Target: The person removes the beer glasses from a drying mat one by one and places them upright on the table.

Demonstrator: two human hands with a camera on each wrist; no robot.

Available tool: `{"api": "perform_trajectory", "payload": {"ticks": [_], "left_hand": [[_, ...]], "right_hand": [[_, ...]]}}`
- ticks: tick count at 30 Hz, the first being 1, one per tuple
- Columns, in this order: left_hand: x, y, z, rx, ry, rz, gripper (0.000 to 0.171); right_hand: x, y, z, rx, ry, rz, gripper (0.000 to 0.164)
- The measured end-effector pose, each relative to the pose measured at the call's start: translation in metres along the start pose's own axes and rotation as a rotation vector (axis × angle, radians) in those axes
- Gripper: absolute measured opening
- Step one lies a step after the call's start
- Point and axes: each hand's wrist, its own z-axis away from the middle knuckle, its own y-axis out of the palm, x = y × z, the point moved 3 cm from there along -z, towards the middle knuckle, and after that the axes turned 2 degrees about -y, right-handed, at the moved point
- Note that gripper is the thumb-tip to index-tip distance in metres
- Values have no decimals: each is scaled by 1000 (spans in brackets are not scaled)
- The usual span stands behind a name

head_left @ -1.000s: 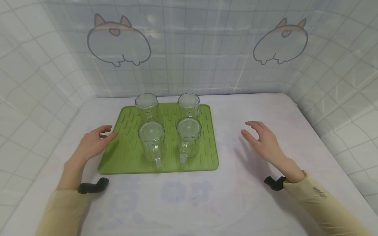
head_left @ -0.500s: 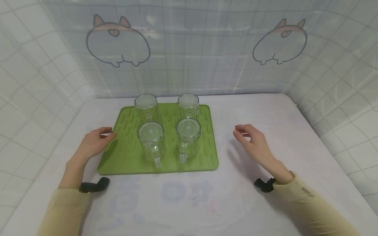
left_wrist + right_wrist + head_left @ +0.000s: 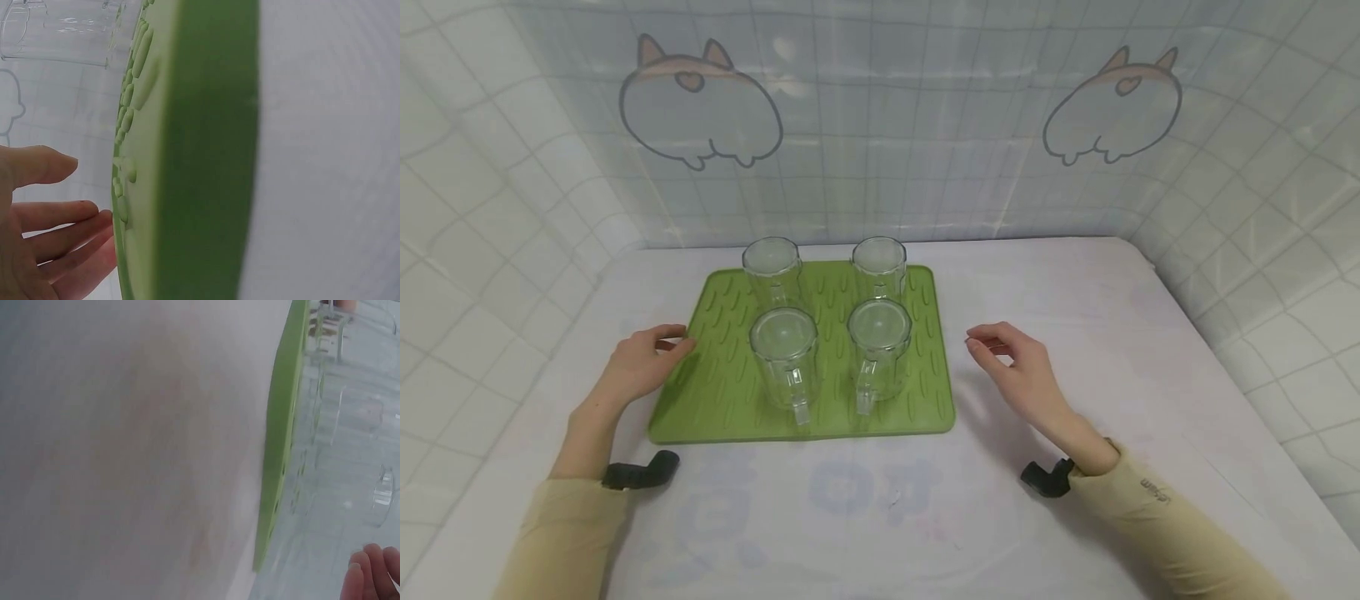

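Observation:
Several clear glass mugs are on a green ridged mat (image 3: pixel 703 408) in the head view. Two form the front row, the front left mug (image 3: pixel 784 337) and the front right mug (image 3: pixel 880 329), with handles toward me. Behind them are the back left mug (image 3: pixel 772 262) and back right mug (image 3: pixel 879 258). My left hand (image 3: pixel 638 365) is at the mat's left edge, fingers loosely bent and holding nothing; whether it touches the mat I cannot tell. Just beyond the right edge, my right hand (image 3: pixel 1018 367) hovers over the tabletop, thumb and fingers loosely curved around nothing.
A white cloth (image 3: pixel 1060 275) covers the table. Tiled sheeting (image 3: pixel 910 125) with cartoon animal drawings rises at the back, with similar walls on both sides. Dark straps (image 3: pixel 640 471) stick out at the wrists.
My right hand has moved left, closer to the mat, and its fingers have bent a little more. My left hand has barely shifted. The mugs and mat have stayed put.

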Motion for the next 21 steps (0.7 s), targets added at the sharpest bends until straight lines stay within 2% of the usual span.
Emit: {"api": "perform_trajectory", "payload": {"ticks": [14, 21], "left_hand": [[2, 1, -1, 5, 14, 1, 69], [5, 1, -2, -6, 20, -5, 67]], "right_hand": [[16, 21, 7, 7, 45, -193, 19], [22, 30, 12, 17, 22, -253, 14]]}}
